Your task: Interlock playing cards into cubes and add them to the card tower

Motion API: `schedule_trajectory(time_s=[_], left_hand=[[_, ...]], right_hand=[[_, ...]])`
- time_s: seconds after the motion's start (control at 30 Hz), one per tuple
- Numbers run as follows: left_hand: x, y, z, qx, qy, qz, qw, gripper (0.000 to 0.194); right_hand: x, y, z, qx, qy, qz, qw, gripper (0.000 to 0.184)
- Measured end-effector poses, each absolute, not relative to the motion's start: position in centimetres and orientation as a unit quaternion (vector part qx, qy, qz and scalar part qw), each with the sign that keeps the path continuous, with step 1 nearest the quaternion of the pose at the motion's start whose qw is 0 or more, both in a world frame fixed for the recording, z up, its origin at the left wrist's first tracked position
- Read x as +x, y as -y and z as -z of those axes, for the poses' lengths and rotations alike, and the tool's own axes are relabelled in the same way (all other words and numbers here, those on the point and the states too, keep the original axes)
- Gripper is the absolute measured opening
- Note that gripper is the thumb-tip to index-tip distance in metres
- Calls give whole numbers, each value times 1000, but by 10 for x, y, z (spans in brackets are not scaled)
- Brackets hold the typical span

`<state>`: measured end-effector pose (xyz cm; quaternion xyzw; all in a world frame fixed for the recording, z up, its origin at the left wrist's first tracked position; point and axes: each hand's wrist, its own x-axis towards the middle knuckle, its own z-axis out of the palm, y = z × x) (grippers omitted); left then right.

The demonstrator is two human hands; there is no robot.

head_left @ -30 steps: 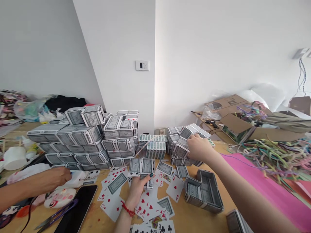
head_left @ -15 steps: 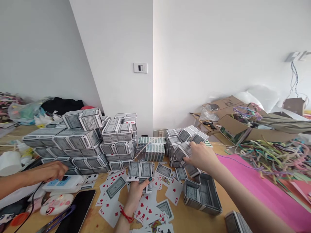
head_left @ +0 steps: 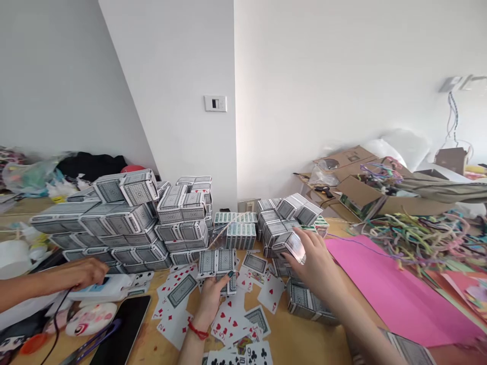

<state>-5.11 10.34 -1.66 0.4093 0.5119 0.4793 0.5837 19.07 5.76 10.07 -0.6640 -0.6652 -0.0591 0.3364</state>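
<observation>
My left hand [head_left: 209,301], with a red cord bracelet, holds a block of folded playing cards [head_left: 216,262] above the table, thumb on its near side. My right hand [head_left: 314,256] is at the right-hand stack of card blocks [head_left: 272,223], its thumb and fingers apart around a card face [head_left: 294,247]. Whether it touches that face I cannot tell. Below my right forearm sits an open card box [head_left: 308,304], partly hidden by the arm. Loose playing cards [head_left: 230,322] lie spread around my left wrist.
Another person's hand [head_left: 85,274] rests by a white power strip [head_left: 101,289] at left. Tall card-block stacks [head_left: 129,218] stand behind it. Near me lie a phone [head_left: 124,329] and scissors [head_left: 91,344]. Pink paper [head_left: 380,289] and pipe cleaners [head_left: 411,243] lie right.
My right hand's fingers have spread from the block they were gripping at the right stack, and the hand has come slightly nearer. The left hand still holds its card block.
</observation>
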Motion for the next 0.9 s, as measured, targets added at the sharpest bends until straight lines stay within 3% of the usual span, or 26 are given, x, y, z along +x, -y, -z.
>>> schedule_trajectory(time_s=[0.1,0.2,0.43,0.6,0.73,0.83,0.9], left_hand=[[-47,-104,14,415,-491,-481,596,23],[-42,-104,15,413,-489,-493,590,28],[-42,-106,23,446,-457,-501,585,32],[-43,-105,24,496,-464,-475,559,34],[-43,-103,24,466,-447,-472,600,37],[-47,-103,23,431,-479,-471,602,40],[-49,-105,22,431,-506,-460,589,39]], right_hand=[[154,-47,-79,-644,615,-97,445,23],[118,-50,-43,-629,571,-274,451,29],[82,-75,20,-526,527,-467,478,35],[75,-74,34,-551,540,-383,508,21],[91,-60,5,-594,608,-300,434,20],[132,-51,-37,-618,647,-118,431,20],[168,-49,-61,-642,647,28,411,31]])
